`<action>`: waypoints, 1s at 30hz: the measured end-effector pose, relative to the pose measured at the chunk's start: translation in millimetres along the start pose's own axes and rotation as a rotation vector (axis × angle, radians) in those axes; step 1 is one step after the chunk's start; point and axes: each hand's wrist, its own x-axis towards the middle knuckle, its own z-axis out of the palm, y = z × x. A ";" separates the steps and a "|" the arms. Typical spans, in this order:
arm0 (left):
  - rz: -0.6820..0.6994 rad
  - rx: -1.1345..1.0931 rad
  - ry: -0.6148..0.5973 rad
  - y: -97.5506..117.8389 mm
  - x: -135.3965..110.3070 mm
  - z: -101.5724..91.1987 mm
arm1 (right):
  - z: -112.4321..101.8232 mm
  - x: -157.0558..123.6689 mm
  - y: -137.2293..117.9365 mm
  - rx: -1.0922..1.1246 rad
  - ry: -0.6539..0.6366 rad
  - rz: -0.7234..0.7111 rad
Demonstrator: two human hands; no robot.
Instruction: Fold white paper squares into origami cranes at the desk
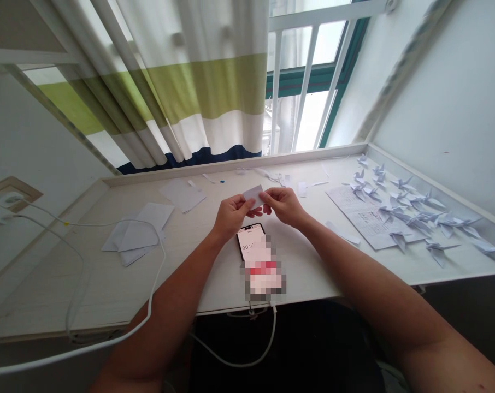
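Both my hands hold a small folded piece of white paper (254, 195) just above the pale desk (198, 256). My left hand (231, 214) pinches its left lower edge with fingers closed. My right hand (283, 204) grips its right side, fingers curled. A phone (258, 256) lies flat on the desk right below my hands, its screen lit, with a white cable running off its near end.
Loose white sheets (141, 232) lie at the left, and another sheet (182, 195) further back. Several folded paper cranes (411, 210) cover the right side on and around a printed sheet (364, 215). A white charging cable (108, 256) loops across the left. Curtain and barred window stand behind.
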 end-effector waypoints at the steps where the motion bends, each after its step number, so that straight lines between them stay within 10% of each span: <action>1: -0.004 -0.003 -0.011 0.0 0.1 -0.5 | -0.6 0.1 -0.1 0.005 -0.002 -0.005; 30: -0.041 -0.012 -0.051 -1.7 -0.3 0.0 | 3.4 -1.8 3.9 -0.164 0.014 -0.028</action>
